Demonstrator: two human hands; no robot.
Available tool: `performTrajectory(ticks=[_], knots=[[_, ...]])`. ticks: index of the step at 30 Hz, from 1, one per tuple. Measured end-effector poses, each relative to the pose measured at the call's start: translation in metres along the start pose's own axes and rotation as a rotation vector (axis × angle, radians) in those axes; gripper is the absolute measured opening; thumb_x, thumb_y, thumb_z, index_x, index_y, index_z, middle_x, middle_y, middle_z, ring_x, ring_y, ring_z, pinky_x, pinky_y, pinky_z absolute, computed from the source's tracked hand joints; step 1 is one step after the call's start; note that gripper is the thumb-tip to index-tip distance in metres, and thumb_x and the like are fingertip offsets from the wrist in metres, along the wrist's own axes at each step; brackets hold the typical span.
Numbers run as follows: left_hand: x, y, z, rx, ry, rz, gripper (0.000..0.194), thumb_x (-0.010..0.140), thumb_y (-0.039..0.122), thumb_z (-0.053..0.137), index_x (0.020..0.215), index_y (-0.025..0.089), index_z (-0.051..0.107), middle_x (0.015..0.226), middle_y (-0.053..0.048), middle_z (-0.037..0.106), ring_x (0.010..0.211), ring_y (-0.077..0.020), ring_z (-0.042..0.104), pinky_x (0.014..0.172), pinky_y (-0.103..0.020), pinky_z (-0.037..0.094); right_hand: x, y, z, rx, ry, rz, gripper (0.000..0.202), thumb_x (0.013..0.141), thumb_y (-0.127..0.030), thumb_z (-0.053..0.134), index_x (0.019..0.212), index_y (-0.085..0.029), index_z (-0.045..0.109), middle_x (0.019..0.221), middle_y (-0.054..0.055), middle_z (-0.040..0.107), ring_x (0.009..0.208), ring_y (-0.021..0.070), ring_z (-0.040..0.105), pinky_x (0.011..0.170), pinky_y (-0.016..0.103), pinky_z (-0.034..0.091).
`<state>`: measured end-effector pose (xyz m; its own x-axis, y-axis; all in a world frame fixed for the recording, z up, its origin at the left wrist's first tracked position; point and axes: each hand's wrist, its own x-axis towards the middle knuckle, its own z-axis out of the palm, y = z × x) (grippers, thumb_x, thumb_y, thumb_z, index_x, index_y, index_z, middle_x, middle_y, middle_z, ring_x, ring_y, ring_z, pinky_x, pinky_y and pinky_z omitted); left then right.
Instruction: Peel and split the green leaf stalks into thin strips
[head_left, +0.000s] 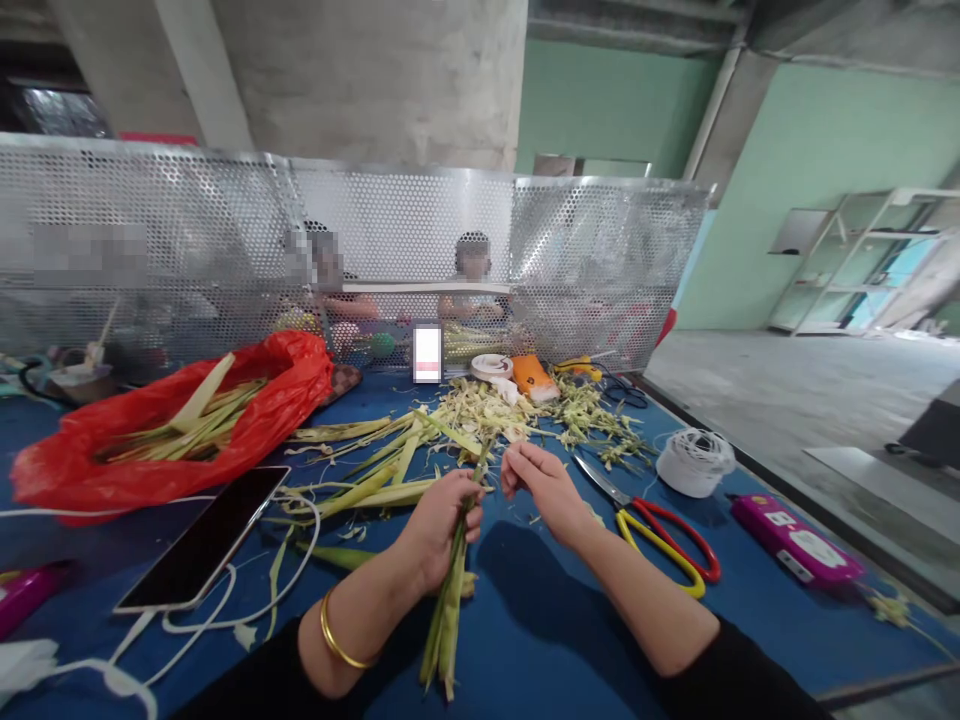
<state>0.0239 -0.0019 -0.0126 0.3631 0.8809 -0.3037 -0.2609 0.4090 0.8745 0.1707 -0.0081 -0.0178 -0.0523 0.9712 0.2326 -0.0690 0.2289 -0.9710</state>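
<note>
My left hand [448,520] is wrapped round a narrow bundle of green plant stalks [448,625], whose lower ends point towards me. Just right of the bundle's top, my right hand [541,485] has its fingers curled together in a pinch; whatever they hold is too small or hidden to make out. Beyond both hands lies a heap of pale green trimmings [487,410], and loose long leaves [375,488] spread out to the left. Scissors [664,545] with one red and one yellow handle lie open beside my right forearm.
On the left, a red plastic bag [292,375] holds more stalks, with a tablet [206,540] and white cables before it. A roll of white string [695,462] and a purple pack [799,540] lie right. A perforated metal screen [405,220] closes the back; two people sit behind it.
</note>
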Motion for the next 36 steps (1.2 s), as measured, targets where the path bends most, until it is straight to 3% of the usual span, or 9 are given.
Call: performTrajectory(ticks=[8,11,15,18,20,22,25,31,36], knots=[[0.006,0.006,-0.013,0.081,0.043,0.062,0.035,0.06,0.037,0.076,0.081,0.016,0.057,0.048,0.013,0.032,0.033,0.0,0.02,0.033,-0.015,0.011,-0.013,0.006,-0.001,-0.455,-0.187,-0.112,0.025,0.088,-0.031,0.048,0.069,-0.017,0.056,0.068,0.0,0.06,0.066,0.0131,0.055,0.066,0.025,0.042],[0.004,0.007,-0.013,0.15,0.063,0.083,0.029,0.06,0.038,0.074,0.07,0.015,0.058,0.05,0.01,0.042,0.033,0.0004,0.021,0.033,-0.016,0.01,-0.025,0.004,-0.006,-0.578,-0.218,-0.129,0.02,0.088,-0.027,0.048,0.076,-0.017,0.06,0.075,0.001,0.063,0.073,0.0143,0.056,0.068,0.024,0.042],[0.0,0.012,-0.011,0.202,0.094,0.147,0.026,0.064,0.036,0.072,0.061,0.015,0.057,0.057,0.004,0.053,0.033,0.0009,0.022,0.033,-0.017,0.012,-0.056,-0.006,-0.035,-0.936,-0.005,-0.088,0.018,0.086,-0.023,0.046,0.095,-0.019,0.062,0.093,0.006,0.063,0.082,0.0179,0.059,0.071,0.027,0.043],[-0.002,0.015,-0.01,0.236,0.107,0.152,0.026,0.067,0.035,0.07,0.057,0.016,0.057,0.049,0.006,0.047,0.033,0.0004,0.02,0.033,-0.017,0.011,-0.084,-0.008,-0.073,-1.445,0.26,0.131,0.028,0.082,-0.022,0.048,0.106,-0.016,0.06,0.1,0.013,0.06,0.091,0.0264,0.058,0.072,0.033,0.042],[-0.003,0.015,-0.01,0.265,0.108,0.151,0.028,0.069,0.035,0.069,0.054,0.016,0.056,0.042,0.007,0.038,0.032,0.0,0.018,0.033,-0.017,0.01,-0.097,-0.006,-0.097,-1.571,0.272,0.285,0.032,0.082,-0.031,0.05,0.103,-0.011,0.061,0.094,0.016,0.06,0.086,0.0287,0.059,0.072,0.035,0.041],[-0.002,0.013,-0.011,0.271,0.099,0.158,0.028,0.069,0.035,0.069,0.053,0.016,0.056,0.039,0.008,0.034,0.031,-0.0003,0.018,0.034,-0.017,0.009,-0.103,-0.005,-0.116,-1.553,0.199,0.341,0.037,0.083,-0.035,0.048,0.106,-0.01,0.061,0.092,0.015,0.06,0.083,0.0271,0.06,0.072,0.034,0.041],[-0.001,0.011,-0.013,0.253,0.081,0.167,0.028,0.067,0.036,0.071,0.054,0.016,0.056,0.039,0.008,0.034,0.032,-0.0006,0.019,0.034,-0.017,0.009,-0.101,-0.004,-0.132,-1.499,0.102,0.333,0.044,0.076,-0.021,0.052,0.12,-0.012,0.055,0.099,0.014,0.062,0.089,0.0245,0.061,0.073,0.029,0.039],[-0.003,0.011,-0.011,0.233,0.058,0.176,0.027,0.064,0.036,0.072,0.06,0.013,0.058,0.049,0.004,0.049,0.032,0.0005,0.022,0.034,-0.017,0.009,-0.099,0.0,-0.138,-1.523,0.118,0.355,0.057,0.068,-0.013,0.051,0.125,-0.009,0.051,0.094,0.015,0.066,0.083,0.0263,0.063,0.07,0.03,0.04],[-0.01,0.014,-0.004,0.282,0.099,0.165,0.025,0.067,0.033,0.068,0.058,0.014,0.056,0.044,0.006,0.047,0.031,-0.0004,0.021,0.034,-0.018,0.011,-0.116,0.002,-0.12,-0.982,0.274,0.239,0.076,0.068,-0.017,0.053,0.141,-0.018,0.03,0.085,0.003,0.061,0.066,0.0167,0.058,0.065,0.03,0.044]])
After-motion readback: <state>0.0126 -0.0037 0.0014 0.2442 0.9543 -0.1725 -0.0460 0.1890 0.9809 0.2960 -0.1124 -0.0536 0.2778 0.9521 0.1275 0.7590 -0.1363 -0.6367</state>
